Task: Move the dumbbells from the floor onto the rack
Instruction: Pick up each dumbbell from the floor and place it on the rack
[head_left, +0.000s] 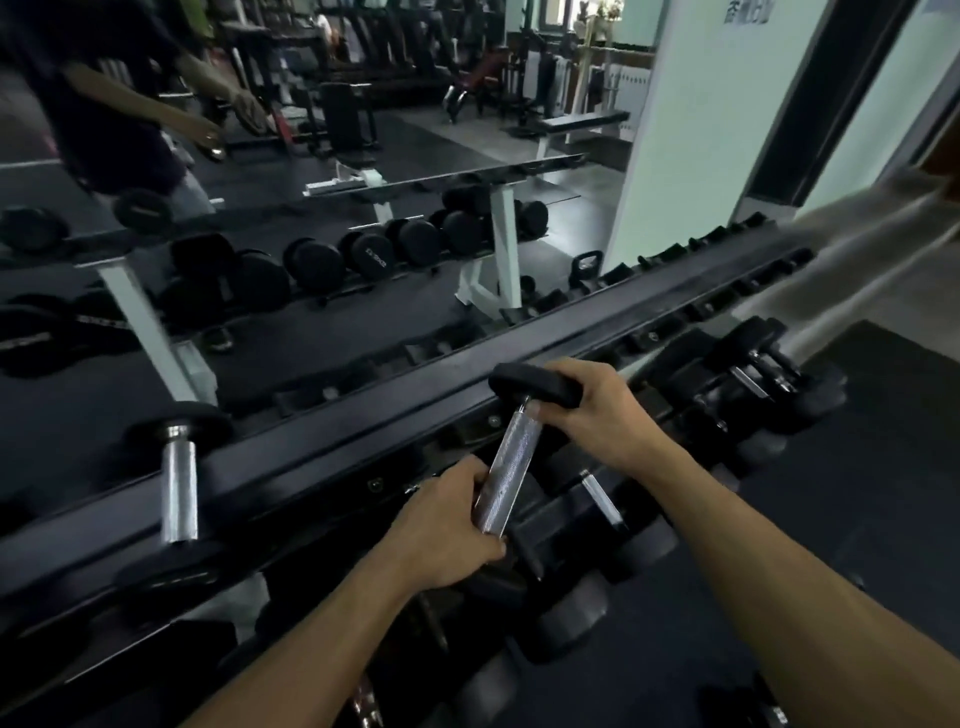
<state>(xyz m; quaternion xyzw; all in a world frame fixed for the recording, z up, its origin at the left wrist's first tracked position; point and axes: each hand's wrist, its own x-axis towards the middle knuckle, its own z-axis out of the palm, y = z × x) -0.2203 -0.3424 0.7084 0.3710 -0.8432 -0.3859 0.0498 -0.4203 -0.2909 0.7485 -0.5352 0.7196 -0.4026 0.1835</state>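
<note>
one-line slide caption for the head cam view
Both hands grip one dumbbell at the rack: left hand on its near end, right hand on its far head.

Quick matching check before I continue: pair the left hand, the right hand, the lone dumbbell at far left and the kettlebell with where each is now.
1. left hand
2. right hand
3. lone chrome-handled dumbbell
4. black kettlebell

a. resting across the black rack rail
b. on the held dumbbell's black far head
c. on the floor in the mirror view
d. on the knurled handle's near end

Pairs: 1-d, 2-b, 3-a, 4-c
</note>
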